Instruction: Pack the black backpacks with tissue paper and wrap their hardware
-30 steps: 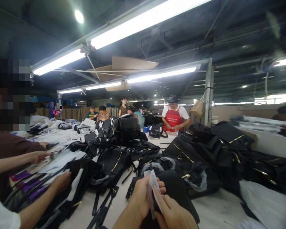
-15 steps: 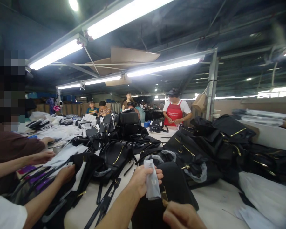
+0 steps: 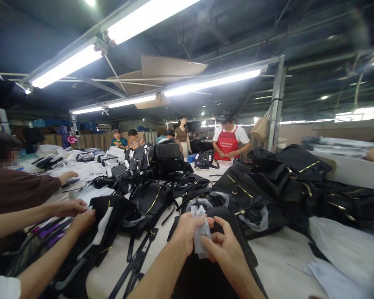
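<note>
Crinkled translucent pouch between fingers

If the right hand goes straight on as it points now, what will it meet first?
The right hand would likely meet the white packet, which it seems to touch, then the left hand holding it, though depth is unclear.

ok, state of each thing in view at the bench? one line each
left hand: fingers shut on pouch
right hand: fingers pinching pouch
pouch: held, sealed or not unclear
near black bag: beneath both hands, zip unclear
black strap: loose on table
white plastic: crumpled
tube lights: on
red apron: worn
</note>
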`<act>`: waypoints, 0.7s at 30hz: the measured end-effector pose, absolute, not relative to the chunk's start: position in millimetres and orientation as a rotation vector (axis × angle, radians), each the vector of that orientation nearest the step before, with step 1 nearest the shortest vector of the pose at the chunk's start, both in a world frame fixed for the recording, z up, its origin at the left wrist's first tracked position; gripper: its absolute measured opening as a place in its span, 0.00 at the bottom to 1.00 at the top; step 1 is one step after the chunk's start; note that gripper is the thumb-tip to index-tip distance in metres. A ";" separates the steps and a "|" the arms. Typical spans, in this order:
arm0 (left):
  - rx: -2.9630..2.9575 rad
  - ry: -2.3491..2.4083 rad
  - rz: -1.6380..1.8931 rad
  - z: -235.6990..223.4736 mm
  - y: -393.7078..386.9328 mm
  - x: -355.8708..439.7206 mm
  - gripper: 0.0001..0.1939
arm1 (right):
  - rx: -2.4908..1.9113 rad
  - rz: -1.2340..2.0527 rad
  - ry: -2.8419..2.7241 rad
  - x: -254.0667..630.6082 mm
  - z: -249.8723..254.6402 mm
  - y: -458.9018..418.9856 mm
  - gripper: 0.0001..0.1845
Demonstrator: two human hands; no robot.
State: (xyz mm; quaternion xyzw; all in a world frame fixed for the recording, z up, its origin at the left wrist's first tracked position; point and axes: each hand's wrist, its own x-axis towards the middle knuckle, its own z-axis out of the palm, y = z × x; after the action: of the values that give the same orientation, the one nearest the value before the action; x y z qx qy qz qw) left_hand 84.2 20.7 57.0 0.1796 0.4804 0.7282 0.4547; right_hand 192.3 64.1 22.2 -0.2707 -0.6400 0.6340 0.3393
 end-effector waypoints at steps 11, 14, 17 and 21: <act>0.546 1.307 1.731 64.1 23.6 82.6 0.09 | -0.535 1.708 -1.690 209.0 13.8 72.1 0.37; 0.569 1.396 1.692 66.2 26.7 84.1 0.07 | -0.498 1.599 -1.815 213.5 13.2 72.8 0.28; 0.616 1.485 1.654 71.4 25.9 84.3 0.06 | -0.476 1.497 -1.957 217.9 11.3 76.0 0.15; 0.672 1.518 1.649 77.7 22.8 83.4 0.08 | -0.448 1.521 -2.010 223.1 5.6 80.2 0.12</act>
State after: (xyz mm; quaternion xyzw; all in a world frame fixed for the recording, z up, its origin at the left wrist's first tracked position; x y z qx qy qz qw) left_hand 83.4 22.8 77.7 0.2643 0.5974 0.6487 0.3904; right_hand 223.1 80.2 5.6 -0.1675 -0.7521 0.5693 0.2866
